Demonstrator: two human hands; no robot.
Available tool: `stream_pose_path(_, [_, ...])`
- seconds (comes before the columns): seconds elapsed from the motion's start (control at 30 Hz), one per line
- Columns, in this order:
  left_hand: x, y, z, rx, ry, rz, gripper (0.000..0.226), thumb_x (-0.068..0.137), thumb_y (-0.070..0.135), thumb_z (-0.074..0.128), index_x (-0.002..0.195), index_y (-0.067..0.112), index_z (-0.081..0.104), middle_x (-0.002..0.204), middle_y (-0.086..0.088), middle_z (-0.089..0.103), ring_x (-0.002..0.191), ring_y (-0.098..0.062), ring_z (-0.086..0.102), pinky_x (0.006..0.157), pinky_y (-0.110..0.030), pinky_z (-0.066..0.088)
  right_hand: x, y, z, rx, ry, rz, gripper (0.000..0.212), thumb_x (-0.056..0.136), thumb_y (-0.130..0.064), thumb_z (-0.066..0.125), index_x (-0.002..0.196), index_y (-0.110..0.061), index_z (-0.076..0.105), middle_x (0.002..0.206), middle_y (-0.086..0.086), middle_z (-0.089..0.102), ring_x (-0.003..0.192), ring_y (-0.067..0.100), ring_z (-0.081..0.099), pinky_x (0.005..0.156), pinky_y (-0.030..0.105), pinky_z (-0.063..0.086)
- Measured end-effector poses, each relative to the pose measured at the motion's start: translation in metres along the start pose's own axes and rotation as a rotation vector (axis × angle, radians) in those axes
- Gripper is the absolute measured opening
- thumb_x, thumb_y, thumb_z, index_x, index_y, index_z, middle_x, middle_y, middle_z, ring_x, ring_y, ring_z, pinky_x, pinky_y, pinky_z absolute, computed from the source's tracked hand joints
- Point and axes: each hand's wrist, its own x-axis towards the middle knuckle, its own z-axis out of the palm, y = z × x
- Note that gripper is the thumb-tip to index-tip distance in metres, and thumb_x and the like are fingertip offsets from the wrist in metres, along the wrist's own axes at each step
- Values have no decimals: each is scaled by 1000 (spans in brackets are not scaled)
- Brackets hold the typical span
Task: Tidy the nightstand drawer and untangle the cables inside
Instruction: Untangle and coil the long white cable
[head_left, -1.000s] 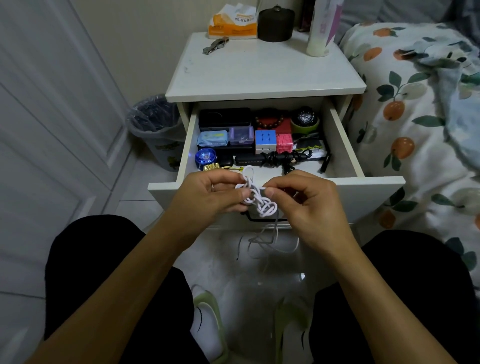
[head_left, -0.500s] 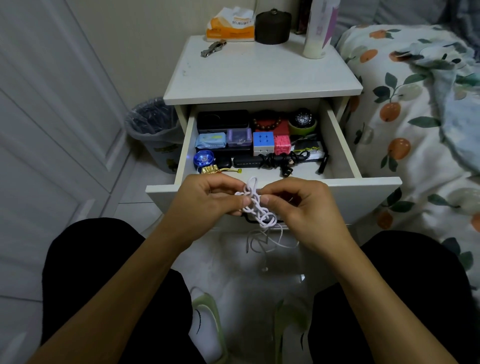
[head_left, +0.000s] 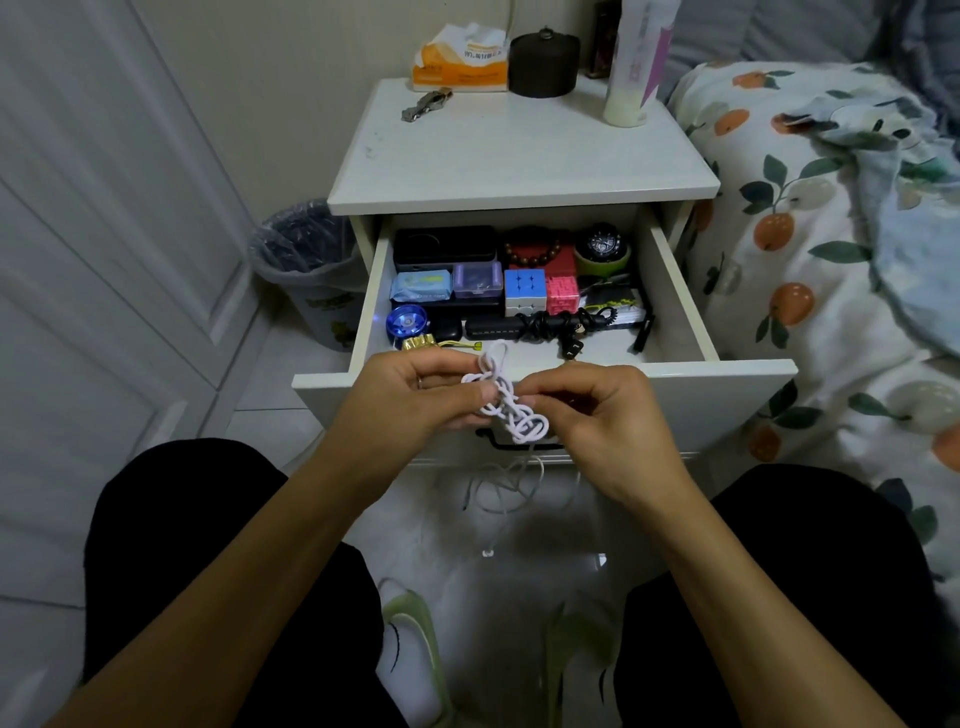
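A knotted white cable (head_left: 506, 402) hangs in front of the open drawer (head_left: 727, 384) of the white nightstand (head_left: 519, 156). My left hand (head_left: 415, 397) pinches the knot from the left and my right hand (head_left: 608, 415) pinches it from the right. Thin loose strands of the cable dangle below the hands toward the floor. Inside the drawer lie a black power strip with a bundled black cord (head_left: 535, 327), a colour cube (head_left: 525, 288), a pink cube (head_left: 562, 295), a blue yo-yo (head_left: 408, 323) and small boxes.
On the nightstand top stand a tissue pack (head_left: 460, 62), a dark round jar (head_left: 544, 65), a white bottle (head_left: 631, 67) and a metal clip (head_left: 426, 105). A bin with a dark liner (head_left: 306, 265) sits to the left, a bed with fruit-print bedding (head_left: 831, 234) to the right.
The hands stay on the white knot and have shifted slightly; the loops between the fingers have been reworked, and the top loop stands a little higher.
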Motion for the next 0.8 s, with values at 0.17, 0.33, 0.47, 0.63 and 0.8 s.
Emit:
stream_pose_path(0.17, [-3,-6,1,31,-61,-60,21,81,1,72,101,6,71,92,-14,76,86,-28,74,69,-23,58,0,-4,1,33,19,-23,24,86,-1,69,83,-23,78,80,-7,75,73,11,71,65,21,56])
stream_pose_path(0.33, [-3,-6,0,18,9,-31,18,83,4,72,101,8,73,92,-12,76,86,-26,74,69,-23,58,2,-3,3,14,-22,61,16,86,-5,71,85,-21,76,76,-2,74,69,13,71,63,23,56])
stream_pose_path(0.47, [-5,-5,2,131,41,21,16,84,3,72,95,13,74,84,-5,77,75,-18,74,63,-18,56,2,0,-1,-42,-16,92,10,86,-11,73,87,-21,75,76,-2,72,72,13,69,66,24,55])
stream_pose_path(0.63, [-7,-2,2,498,75,254,22,80,6,77,92,25,74,79,1,75,67,-17,70,60,-25,56,1,-7,-11,-203,-21,-101,25,88,-23,71,113,-22,71,99,-12,70,91,4,65,81,19,53])
stream_pose_path(0.8, [-10,-2,5,743,-50,394,19,81,12,77,98,19,75,86,6,73,80,-9,67,73,-21,55,-1,-11,-11,-333,-114,-247,9,86,-18,74,94,-15,76,86,-7,70,83,8,64,76,30,53])
